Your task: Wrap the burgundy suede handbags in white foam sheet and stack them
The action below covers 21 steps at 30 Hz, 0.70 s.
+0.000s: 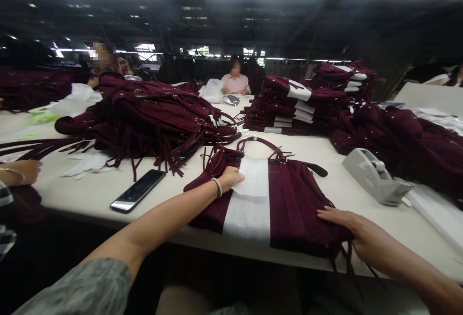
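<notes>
A maroon suede handbag (292, 199) with fringe lies flat on the table right before me, a white paper band (251, 194) wrapped across its middle. My left hand (231, 178) rests on the left side of the bag with its fingers curled on the edge of the white paper. My right hand (338, 219) lies flat on the bag's lower right corner, fingers stretched out. The bag's handle (258, 143) arches away from me.
A black phone (138, 190) lies left of the bag. A grey tape dispenser (376, 177) stands at the right. Heaps of maroon bags (152, 117) and wrapped stacks (289, 105) fill the table behind. Another person's hand (25, 170) shows at far left; people sit at the far end.
</notes>
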### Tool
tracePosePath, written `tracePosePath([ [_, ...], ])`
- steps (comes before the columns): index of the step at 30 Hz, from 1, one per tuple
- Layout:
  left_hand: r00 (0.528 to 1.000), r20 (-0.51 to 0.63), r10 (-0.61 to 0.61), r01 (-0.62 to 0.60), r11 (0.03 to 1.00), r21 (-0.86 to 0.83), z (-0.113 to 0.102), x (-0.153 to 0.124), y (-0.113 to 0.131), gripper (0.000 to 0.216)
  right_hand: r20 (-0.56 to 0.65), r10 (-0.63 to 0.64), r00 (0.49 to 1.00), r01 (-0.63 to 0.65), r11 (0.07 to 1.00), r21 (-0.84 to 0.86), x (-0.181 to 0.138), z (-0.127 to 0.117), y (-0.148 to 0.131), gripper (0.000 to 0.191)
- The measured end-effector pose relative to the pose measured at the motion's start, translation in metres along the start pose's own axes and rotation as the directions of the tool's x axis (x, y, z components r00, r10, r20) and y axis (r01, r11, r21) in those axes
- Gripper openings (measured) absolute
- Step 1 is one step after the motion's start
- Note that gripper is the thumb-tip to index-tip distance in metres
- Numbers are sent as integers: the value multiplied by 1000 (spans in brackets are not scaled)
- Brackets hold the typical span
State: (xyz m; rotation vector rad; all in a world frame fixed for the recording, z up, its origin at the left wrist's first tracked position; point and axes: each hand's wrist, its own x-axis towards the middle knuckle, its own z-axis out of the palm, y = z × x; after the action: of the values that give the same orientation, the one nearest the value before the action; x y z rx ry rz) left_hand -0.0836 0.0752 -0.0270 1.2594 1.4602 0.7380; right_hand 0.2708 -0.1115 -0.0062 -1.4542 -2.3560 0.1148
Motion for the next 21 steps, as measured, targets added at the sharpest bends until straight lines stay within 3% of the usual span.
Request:
tracePosePath([
  [3,998,-49,45,-47,998,-35,0,-3,-6,14,-128,13,992,-24,996,-84,16,-8,-37,68],
  [5,993,-81,81,-86,995,-58,1,-5,-9,14,-186,15,983,-23,999,-45,40,-16,-76,61],
  [8,988,-92,120,-129,988,-88,3,-7,-13,13,-170,-13,985,29,995,94,90,-19,-128,52],
  [10,986,-84,143,-152,982,-112,3,-8,-13,11,-103,-42,994,56,988,144,121,-11,-145,48],
  [13,983,-67,172,-180,972,-152,1,-8,-14,9,71,-69,995,55,981,187,144,18,-144,66],
  [15,979,-70,191,-200,965,-170,0,-7,-16,9,134,-113,984,75,962,262,145,44,-136,66],
  [18,972,-98,213,-227,958,-175,0,-6,-21,9,86,-144,986,102,921,377,135,82,-127,47],
  [21,967,-116,226,-242,958,-153,2,-4,-25,10,4,-34,999,29,897,442,125,103,-124,48],
])
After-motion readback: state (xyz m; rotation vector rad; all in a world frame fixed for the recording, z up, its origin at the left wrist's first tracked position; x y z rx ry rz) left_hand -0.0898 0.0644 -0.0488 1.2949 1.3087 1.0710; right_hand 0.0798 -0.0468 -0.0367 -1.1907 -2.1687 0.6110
